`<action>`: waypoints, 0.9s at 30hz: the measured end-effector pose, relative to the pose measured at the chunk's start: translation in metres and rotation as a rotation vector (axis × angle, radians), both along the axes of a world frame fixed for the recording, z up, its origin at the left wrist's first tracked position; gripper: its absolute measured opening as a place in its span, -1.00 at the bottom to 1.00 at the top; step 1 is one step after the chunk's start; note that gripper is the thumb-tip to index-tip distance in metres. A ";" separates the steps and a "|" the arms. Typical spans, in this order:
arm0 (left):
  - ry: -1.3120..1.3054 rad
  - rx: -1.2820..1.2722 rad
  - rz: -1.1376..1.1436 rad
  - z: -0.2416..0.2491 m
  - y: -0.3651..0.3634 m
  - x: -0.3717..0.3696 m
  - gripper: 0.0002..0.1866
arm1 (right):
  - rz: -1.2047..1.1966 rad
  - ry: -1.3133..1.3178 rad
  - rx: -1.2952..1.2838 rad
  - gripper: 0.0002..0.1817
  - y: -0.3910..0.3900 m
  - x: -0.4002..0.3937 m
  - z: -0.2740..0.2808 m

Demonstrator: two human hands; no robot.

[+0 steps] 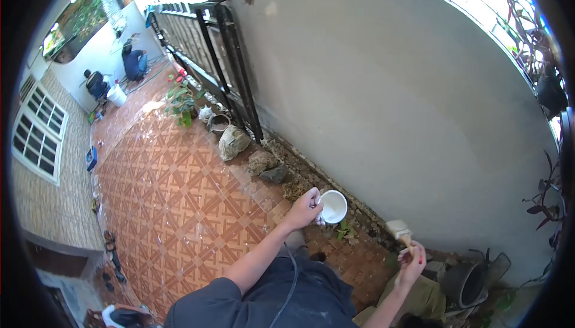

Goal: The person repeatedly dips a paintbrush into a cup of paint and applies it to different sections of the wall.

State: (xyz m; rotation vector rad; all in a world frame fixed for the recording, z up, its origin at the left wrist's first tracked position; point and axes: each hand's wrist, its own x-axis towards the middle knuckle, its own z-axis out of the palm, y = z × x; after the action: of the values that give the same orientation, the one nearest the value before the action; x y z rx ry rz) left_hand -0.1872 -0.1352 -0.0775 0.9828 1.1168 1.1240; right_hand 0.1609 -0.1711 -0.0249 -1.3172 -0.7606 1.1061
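My left hand [305, 209] is closed around the side of a white cup [333, 206], its opening facing up and white paint inside. In my right hand [412, 262] is a paintbrush [406, 241], gripped by its wooden handle. The brush's white-coated bristles overlap the foot of the grey wall [383, 88]. A small green plant [345, 230] grows just below the cup, along the strip of soil at the wall's base.
Rocks [233, 142] and a potted plant [181, 102] line the wall beside a black metal gate [221, 58]. A dark bucket [473, 284] stands at right. Two people [133, 61] crouch far back near a white bucket [116, 95]. Patterned tiles [173, 190] cover the floor.
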 end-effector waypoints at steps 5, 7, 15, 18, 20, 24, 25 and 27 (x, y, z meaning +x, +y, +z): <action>-0.036 -0.023 0.044 0.013 -0.056 0.002 -0.81 | 0.042 0.488 0.088 -0.75 -0.005 -0.005 0.025; -0.053 -0.060 0.087 0.019 -0.073 -0.002 -0.81 | -0.032 0.512 0.152 -0.72 0.001 -0.010 0.041; -0.053 -0.052 0.143 0.007 -0.112 -0.027 -0.82 | 0.145 0.134 0.019 -0.70 0.005 -0.066 0.015; -0.083 -0.038 0.191 0.019 -0.114 -0.048 -0.82 | 0.222 0.457 0.237 -0.64 0.003 -0.082 0.030; -0.098 -0.019 0.202 0.022 -0.122 -0.065 -0.81 | 0.163 0.756 0.429 -0.60 0.005 -0.101 0.070; -0.136 -0.035 0.234 0.029 -0.138 -0.110 -0.80 | 0.080 0.644 0.487 -0.67 0.015 -0.142 0.074; -0.152 -0.051 0.252 0.028 -0.144 -0.123 -0.80 | -0.079 0.582 0.401 -0.69 0.011 -0.170 0.071; -0.134 -0.070 0.257 0.022 -0.157 -0.152 -0.81 | -0.200 0.343 0.106 -0.76 -0.001 -0.240 0.056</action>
State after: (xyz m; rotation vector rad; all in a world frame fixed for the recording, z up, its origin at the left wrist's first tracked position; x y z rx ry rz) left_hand -0.3393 -0.2926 -0.0558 0.7126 1.1878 1.3272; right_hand -0.0793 -0.1718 0.0309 -1.0526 -0.4178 1.0783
